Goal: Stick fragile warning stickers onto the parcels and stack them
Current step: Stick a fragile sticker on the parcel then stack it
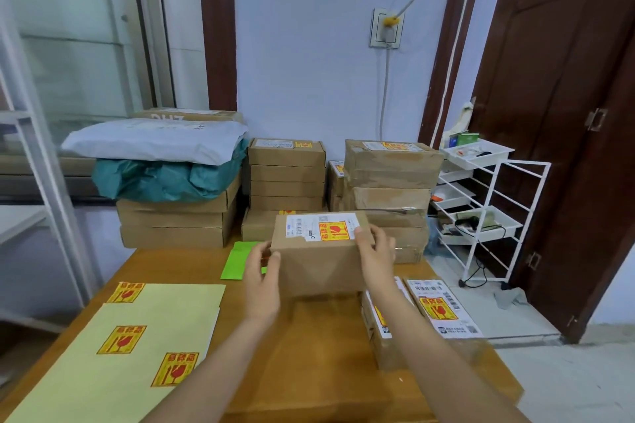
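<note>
A brown cardboard parcel [318,263] is held up above the wooden table [309,354], tilted toward me. Its top carries a white shipping label and a yellow-and-red fragile sticker [334,231]. My left hand [263,273] grips its left end and my right hand [374,251] grips its right end. On the table's left lie pale yellow backing sheets [113,354] with three fragile stickers on them, one of them [174,369] nearest me. Two stickered parcels [443,307] lie at the table's right.
Stacks of stickered brown boxes [287,178] [390,175] stand behind the table against the wall. A larger pile at the left bears a teal bag and a white mailer [154,141]. A green sheet [240,259] lies mid-table. A white wire rack [488,203] stands at the right.
</note>
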### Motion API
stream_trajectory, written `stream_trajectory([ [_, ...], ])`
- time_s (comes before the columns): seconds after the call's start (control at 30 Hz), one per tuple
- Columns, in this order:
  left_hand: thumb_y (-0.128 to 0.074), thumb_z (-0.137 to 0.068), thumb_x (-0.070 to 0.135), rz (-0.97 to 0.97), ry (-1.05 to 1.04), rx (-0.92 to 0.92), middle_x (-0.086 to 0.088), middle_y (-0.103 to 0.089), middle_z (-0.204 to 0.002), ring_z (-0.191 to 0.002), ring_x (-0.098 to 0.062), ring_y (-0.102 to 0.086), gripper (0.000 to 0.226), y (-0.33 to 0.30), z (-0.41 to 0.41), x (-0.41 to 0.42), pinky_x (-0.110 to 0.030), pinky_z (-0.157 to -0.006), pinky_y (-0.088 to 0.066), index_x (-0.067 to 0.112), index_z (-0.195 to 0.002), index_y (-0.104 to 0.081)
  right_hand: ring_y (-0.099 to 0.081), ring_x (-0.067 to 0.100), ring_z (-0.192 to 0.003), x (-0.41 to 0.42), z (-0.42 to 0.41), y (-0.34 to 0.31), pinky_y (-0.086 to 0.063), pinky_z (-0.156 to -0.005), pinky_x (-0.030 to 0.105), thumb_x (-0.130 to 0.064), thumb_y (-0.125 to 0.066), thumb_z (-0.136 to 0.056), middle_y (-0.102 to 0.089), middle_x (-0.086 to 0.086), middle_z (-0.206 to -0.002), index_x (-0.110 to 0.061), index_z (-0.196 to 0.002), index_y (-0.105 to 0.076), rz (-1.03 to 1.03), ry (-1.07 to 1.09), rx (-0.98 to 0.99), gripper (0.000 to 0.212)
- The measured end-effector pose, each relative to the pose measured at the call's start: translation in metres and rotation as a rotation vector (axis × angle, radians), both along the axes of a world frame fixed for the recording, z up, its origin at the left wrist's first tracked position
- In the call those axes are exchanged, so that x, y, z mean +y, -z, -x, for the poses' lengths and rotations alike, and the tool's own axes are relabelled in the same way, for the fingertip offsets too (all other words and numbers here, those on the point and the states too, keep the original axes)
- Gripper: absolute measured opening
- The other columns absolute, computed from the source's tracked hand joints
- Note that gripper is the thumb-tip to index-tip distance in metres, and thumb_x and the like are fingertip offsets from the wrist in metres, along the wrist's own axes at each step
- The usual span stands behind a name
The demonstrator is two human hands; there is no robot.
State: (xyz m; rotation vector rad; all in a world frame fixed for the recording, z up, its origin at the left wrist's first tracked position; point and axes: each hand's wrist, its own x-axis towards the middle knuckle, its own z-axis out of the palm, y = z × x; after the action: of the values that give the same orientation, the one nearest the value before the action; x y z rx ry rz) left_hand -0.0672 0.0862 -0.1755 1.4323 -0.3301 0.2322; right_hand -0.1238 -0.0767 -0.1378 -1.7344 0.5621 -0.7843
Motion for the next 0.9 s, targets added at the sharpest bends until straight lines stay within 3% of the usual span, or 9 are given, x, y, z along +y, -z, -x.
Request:
stream_trajectory([
  [0.1,-0.045,-0.100,0.019,-0.030,-0.062,0.037,0.014,-0.058,-0.098,-0.092,-0.011,-0.053,0.012,0.008,0.000,0.016,-0.020,-0.072,-0.041,0.017,-0.104,-0.055,-0.028,0.021,-0.130,0.022,-0.010,0.004,-0.029,-0.104,0.035,-0.039,-0.049,-0.096,-0.034,0.002,-0.134,-0.021,-0.132,-0.047,-0.026,-0.018,0.022,0.040],
  [0.17,-0.044,-0.100,0.023,-0.010,-0.109,0.052,0.014,-0.058,-0.096,-0.089,-0.006,-0.053,0.011,0.003,0.001,0.024,-0.019,-0.069,-0.041,0.019,-0.101,-0.054,-0.037,0.020,-0.126,0.031,-0.016,0.004,-0.034,-0.106,0.037,-0.038,-0.050,-0.096,-0.039,0.001,-0.134,-0.021,-0.132,-0.047,-0.074,-0.044,0.022,0.040],
  [0.27,-0.045,-0.099,0.025,-0.059,-0.150,0.044,0.009,-0.057,-0.097,-0.088,-0.007,-0.052,0.010,-0.002,-0.001,0.035,-0.017,-0.066,-0.039,0.020,-0.101,-0.054,-0.050,0.016,-0.109,0.040,-0.018,0.006,-0.043,-0.091,0.033,-0.037,-0.050,-0.095,-0.051,0.001,-0.123,-0.021,-0.126,-0.048,-0.173,-0.095,0.003,0.035],
  [0.33,-0.046,-0.099,0.026,-0.118,-0.139,0.079,0.006,-0.058,-0.095,-0.090,-0.014,-0.053,0.010,0.004,-0.005,0.042,-0.022,-0.067,-0.040,0.020,-0.097,-0.055,-0.052,0.016,-0.102,0.046,-0.014,0.014,-0.041,-0.082,0.031,-0.035,-0.051,-0.095,-0.057,0.001,-0.115,-0.020,-0.122,-0.049,-0.199,-0.094,0.026,0.031],
  [0.43,-0.050,-0.095,0.034,-0.231,-0.064,0.094,0.004,-0.061,-0.094,-0.090,-0.018,-0.056,0.013,0.020,-0.012,0.049,-0.033,-0.073,-0.044,0.025,-0.088,-0.055,-0.053,0.016,-0.100,0.050,-0.008,0.031,-0.044,-0.086,0.035,-0.033,-0.049,-0.096,-0.059,0.003,-0.115,-0.027,-0.118,-0.047,-0.238,-0.067,0.040,0.023],
  [0.6,-0.043,-0.091,0.040,-0.215,-0.123,0.132,0.000,-0.065,-0.085,-0.085,-0.023,-0.057,0.029,0.018,-0.034,0.054,-0.037,-0.073,-0.043,0.019,-0.080,-0.059,-0.048,0.013,-0.110,0.048,-0.010,0.037,-0.041,-0.092,0.029,-0.024,-0.045,-0.099,-0.050,-0.007,-0.123,-0.032,-0.140,-0.040,-0.272,-0.097,-0.060,0.042],
  [0.73,-0.046,-0.096,0.035,-0.621,-0.304,0.226,-0.011,-0.062,-0.107,-0.101,-0.032,-0.054,0.028,0.024,-0.077,0.057,-0.037,-0.080,-0.045,0.011,-0.102,-0.059,-0.048,0.012,-0.113,0.046,-0.016,0.040,-0.041,-0.094,0.028,-0.023,-0.045,-0.099,-0.050,-0.006,-0.128,-0.036,-0.143,-0.039,-0.280,-0.116,-0.065,0.046],
  [0.83,-0.041,-0.098,0.041,-0.997,-0.272,0.286,-0.019,-0.050,-0.129,-0.123,-0.035,-0.040,0.049,0.031,-0.101,0.054,-0.038,-0.098,-0.036,0.001,-0.124,-0.051,-0.052,0.002,-0.102,0.043,-0.016,0.041,-0.042,-0.079,0.018,-0.020,-0.044,-0.099,-0.054,-0.009,-0.121,-0.034,-0.141,-0.041,-0.284,-0.133,-0.073,0.044],
  [0.9,-0.036,-0.100,0.036,-1.160,-0.250,0.283,-0.018,-0.043,-0.137,-0.128,-0.033,-0.034,0.048,0.033,-0.105,0.048,-0.034,-0.104,-0.030,0.001,-0.130,-0.046,-0.050,-0.004,-0.098,0.042,-0.017,0.042,-0.040,-0.074,0.013,-0.019,-0.044,-0.099,-0.055,-0.012,-0.116,-0.034,-0.139,-0.042,-0.277,-0.138,-0.077,0.043],
])
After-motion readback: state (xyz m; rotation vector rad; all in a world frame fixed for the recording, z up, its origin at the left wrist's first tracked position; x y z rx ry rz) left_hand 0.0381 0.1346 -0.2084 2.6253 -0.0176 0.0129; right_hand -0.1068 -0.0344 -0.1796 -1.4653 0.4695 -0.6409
